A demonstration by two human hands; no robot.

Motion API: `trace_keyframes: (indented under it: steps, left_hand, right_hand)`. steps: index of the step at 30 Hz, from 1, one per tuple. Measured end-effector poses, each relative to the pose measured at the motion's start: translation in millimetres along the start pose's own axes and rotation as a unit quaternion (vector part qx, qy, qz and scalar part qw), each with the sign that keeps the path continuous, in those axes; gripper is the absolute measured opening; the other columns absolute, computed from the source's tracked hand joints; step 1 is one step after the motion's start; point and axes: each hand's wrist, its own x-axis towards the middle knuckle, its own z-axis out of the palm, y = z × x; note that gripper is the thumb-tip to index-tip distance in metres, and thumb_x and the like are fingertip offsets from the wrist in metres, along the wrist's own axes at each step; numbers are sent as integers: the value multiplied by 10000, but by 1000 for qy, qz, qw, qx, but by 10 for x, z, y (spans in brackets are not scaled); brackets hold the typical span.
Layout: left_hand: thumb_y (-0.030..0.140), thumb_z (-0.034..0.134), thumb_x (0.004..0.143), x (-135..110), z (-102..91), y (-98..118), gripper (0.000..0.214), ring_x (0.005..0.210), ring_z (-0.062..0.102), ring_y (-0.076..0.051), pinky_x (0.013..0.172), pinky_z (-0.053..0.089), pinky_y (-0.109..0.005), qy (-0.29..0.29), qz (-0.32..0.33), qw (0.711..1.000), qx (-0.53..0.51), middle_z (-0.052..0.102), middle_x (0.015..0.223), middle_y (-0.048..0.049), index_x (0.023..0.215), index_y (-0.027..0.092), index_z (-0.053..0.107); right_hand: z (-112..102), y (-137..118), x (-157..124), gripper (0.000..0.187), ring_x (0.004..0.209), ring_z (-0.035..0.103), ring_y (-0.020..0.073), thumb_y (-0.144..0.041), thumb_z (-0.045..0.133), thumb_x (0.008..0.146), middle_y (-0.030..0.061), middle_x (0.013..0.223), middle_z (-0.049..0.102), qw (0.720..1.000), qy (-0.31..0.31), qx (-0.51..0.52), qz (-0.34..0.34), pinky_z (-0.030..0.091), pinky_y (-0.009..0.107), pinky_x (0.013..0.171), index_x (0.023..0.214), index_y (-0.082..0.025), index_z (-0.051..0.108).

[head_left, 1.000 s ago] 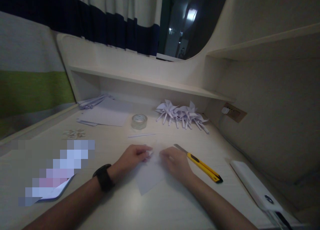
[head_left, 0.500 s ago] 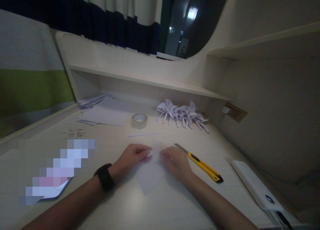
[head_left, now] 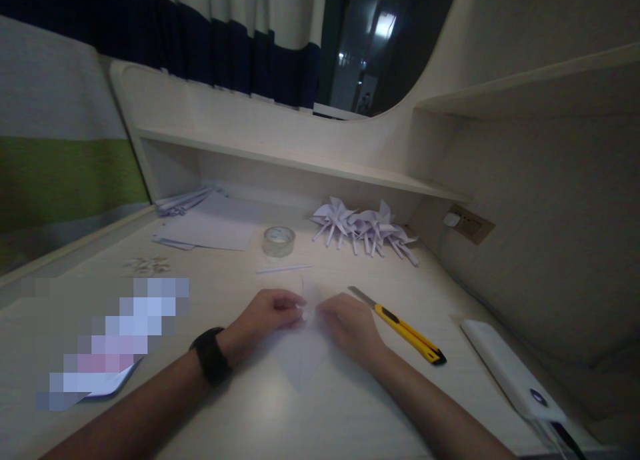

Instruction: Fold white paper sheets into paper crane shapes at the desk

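Note:
A small white sheet of paper (head_left: 299, 361), blurred by motion, is between my hands just above the desk. With thumb and fingers pinched together, my left hand (head_left: 275, 310) grips its left side, where a white bit shows at the fingertips. My right hand (head_left: 349, 323) is closed at the paper's right side, its fingertips smeared by motion. A thin white paper stick (head_left: 283, 269) lies beyond the hands. Just right of my right hand rests a yellow utility knife (head_left: 410, 333) with its blade out.
A roll of clear tape (head_left: 279, 241) stands farther back. Paper pinwheels (head_left: 360, 227) are bunched under the shelf (head_left: 300, 163); stacked paper sheets (head_left: 210, 223) lie back left. Small scraps (head_left: 150, 265) and a blurred-out phone (head_left: 113, 383) are at left, a white device (head_left: 510, 367) at right.
The paper has turned slightly, its near corner shifting right. My right fingertips have moved a little left. The left hand has barely shifted.

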Motion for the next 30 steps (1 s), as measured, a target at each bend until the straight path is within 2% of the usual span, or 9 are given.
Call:
trace_keyframes:
  steps: [6,13,20,30]
  left_hand:
    - [286,758,629,-6,9,22,253,661,669,-183,673,519,-321,-7,-13,1000,-23,697,693,-49,788,110,669]
    - [284,759,650,30,-11,-87,285,699,688,-194,697,539,-337,-2,-3,999,-44,707,725,-45,865,123,666]
    - [310,792,618,20,15,-63,347,713,693,-209,758,543,-392,-1,-20,997,-77,691,698,-32,880,122,664]
    - [315,806,603,52,-4,-110,373,721,695,-211,768,542,-403,-2,-25,996,-84,687,717,-29,887,125,657]
  right_hand:
    - [-15,-17,-1,178,744,621,170,-112,499,846,58,820,696,1000,-17,0,-12,504,294,689,874,-196,653]
    - [-25,5,-8,166,732,609,174,-113,505,834,62,808,691,999,-20,-23,-19,494,298,682,863,-184,652]
    - [-9,23,-18,189,730,606,174,-92,496,818,61,807,685,998,-35,-42,-29,490,292,673,875,-191,647]
    - [-8,10,-17,171,733,607,178,-115,503,828,60,799,686,998,-35,-50,-32,490,294,668,875,-189,650]
